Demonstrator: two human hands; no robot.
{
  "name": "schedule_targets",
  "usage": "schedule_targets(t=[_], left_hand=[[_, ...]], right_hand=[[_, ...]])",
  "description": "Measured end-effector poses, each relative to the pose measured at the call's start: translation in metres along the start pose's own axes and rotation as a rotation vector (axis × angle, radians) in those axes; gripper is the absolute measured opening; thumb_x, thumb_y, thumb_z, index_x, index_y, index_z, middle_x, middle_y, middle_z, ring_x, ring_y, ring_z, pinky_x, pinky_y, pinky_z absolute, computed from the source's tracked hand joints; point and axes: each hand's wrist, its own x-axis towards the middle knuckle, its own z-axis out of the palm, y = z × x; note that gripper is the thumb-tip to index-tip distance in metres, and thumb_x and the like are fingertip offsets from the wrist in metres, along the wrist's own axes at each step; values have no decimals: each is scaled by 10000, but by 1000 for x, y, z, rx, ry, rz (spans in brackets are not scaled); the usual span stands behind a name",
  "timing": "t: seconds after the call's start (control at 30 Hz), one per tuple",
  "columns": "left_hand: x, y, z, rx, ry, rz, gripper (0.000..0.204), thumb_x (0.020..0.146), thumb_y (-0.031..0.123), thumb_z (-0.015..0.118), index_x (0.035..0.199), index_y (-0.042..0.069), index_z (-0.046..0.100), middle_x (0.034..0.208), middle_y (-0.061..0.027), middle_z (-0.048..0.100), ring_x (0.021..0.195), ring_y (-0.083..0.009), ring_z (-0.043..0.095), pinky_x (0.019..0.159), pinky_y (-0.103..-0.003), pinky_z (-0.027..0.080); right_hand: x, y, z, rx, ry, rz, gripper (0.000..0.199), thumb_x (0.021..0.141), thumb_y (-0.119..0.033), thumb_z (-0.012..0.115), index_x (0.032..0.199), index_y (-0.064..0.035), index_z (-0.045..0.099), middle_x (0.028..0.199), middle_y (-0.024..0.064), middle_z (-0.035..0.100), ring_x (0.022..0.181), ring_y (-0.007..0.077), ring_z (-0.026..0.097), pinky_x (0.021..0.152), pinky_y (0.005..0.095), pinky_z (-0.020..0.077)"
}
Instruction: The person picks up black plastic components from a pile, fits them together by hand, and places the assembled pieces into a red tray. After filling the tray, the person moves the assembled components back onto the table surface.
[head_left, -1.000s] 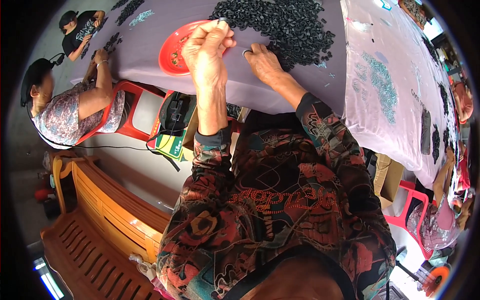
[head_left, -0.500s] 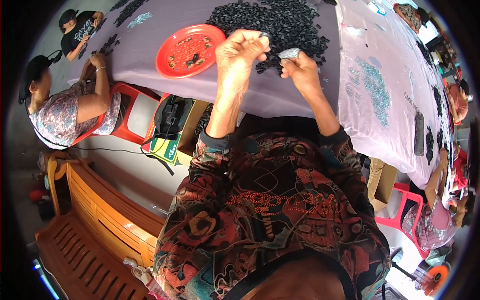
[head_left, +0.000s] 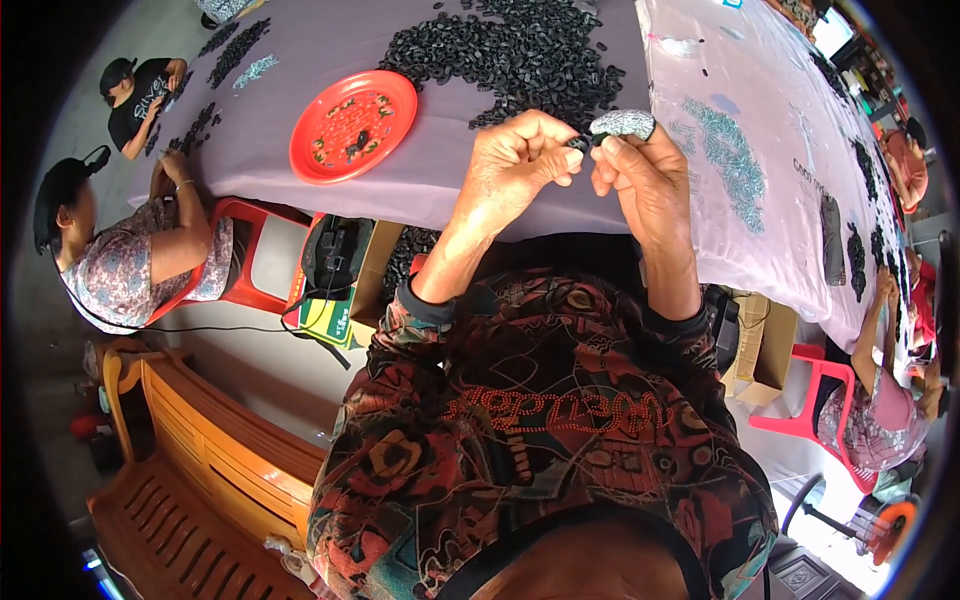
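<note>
Left hand [head_left: 525,165] and right hand [head_left: 648,185] pinching small black parts [head_left: 582,143] between them, fingertips close. Grey patterned finger cot [head_left: 622,123] on right hand. Red patterned plate [head_left: 402,108] and black parts pile [head_left: 505,62] on purple tablecloth [head_left: 260,130].

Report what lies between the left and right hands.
In the head view, something small and black sits at the fingertips of the left hand and right hand; one piece or several, I cannot tell.

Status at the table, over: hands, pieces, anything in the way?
Left hand and right hand close together, pinching small black pieces. Red plate left of both. Nothing visibly blocking them.
</note>
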Motion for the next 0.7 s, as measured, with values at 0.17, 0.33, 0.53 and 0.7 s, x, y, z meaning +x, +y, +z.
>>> schedule_targets(t=[0.17,0.33,0.53,0.7], left_hand=[[0,0,-2,70,-9,-14,41,782,-5,634,809,-8,603,662,-16,589,587,-55,527,521,-197,428],[1,-4,-1,156,4,22,31,774,-12,629,785,-2,602,648,1,582,556,-40,478,503,-198,399],[0,-7,-1,345,-1,71,29,788,0,615,780,9,589,585,36,488,532,-40,399,483,-214,352],[-1,-7,0,409,-76,85,21,801,6,596,803,13,576,577,17,475,532,-52,419,485,-223,365]], right_hand=[[2,2,-1,-70,-48,68,91,831,-60,580,896,3,570,695,40,575,532,95,521,467,220,421],[1,-1,-1,-243,-49,83,93,850,-85,564,870,6,567,692,30,577,522,84,508,465,213,421],[-3,-14,-3,-685,-139,97,170,892,-147,513,809,-1,544,647,25,567,504,77,483,462,231,414],[-6,-22,-11,-854,-217,75,218,898,-169,501,757,-2,503,587,32,516,493,88,433,454,265,370]])
